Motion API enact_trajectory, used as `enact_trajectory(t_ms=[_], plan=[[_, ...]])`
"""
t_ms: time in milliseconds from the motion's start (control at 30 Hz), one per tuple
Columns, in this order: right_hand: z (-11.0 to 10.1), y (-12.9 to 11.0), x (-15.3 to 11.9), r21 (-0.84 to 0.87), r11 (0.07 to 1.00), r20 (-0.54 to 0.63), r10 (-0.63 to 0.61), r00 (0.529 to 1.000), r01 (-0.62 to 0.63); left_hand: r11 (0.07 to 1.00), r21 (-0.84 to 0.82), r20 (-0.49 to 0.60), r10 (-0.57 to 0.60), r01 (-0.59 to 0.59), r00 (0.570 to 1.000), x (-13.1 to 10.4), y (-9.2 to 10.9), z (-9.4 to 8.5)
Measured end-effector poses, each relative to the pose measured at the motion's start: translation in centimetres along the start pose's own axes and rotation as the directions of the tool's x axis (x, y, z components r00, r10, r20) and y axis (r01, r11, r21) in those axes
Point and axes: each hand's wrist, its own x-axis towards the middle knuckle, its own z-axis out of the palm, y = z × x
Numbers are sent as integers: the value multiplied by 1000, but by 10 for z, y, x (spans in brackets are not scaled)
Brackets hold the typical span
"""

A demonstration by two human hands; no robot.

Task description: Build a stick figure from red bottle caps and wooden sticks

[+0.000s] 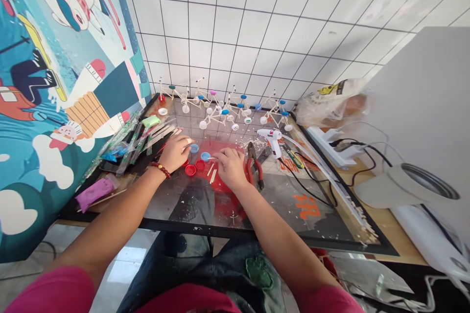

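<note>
My left hand [176, 153] is over the desk, its fingertips beside a blue bottle cap [194, 148]; whether they grip anything is too small to tell. My right hand [230, 166] pinches a short pale stick [213, 158] that points left toward a second blue cap [205, 156]. Red caps [190, 170] lie between the hands, with loose short sticks [213, 176] just right of them. Red-handled pliers [253, 164] rest right of my right hand. Behind the hands stand several small stick models [224, 112] with coloured caps.
A white glue gun [272, 141] with a black cable stands at the right. Packaged sticks [161, 134] and a pink bag [96, 192] lie at the left. A power strip [332, 149], a plastic bag [330, 105] and a grey round object [389, 187] are farther right.
</note>
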Motion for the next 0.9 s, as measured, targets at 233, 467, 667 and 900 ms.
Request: enact_trajectory(t_ms=[233,467,667,900], plan=[[1,-2,4,-41,999,44,28,999,-27,999,50,-156,8,-1,988,2,4,-5],[-3,-1,0,-50,997,131,60,990,-53,988,138,-158,-41,63,987,0,-6,-8],[2,3,-8,106,993,31,55,998,-58,978,203,-198,3,38,980,4,-6,-21],[0,2,-2,250,963,-75,122,990,-100,954,299,-230,50,21,972,8,-6,-26]])
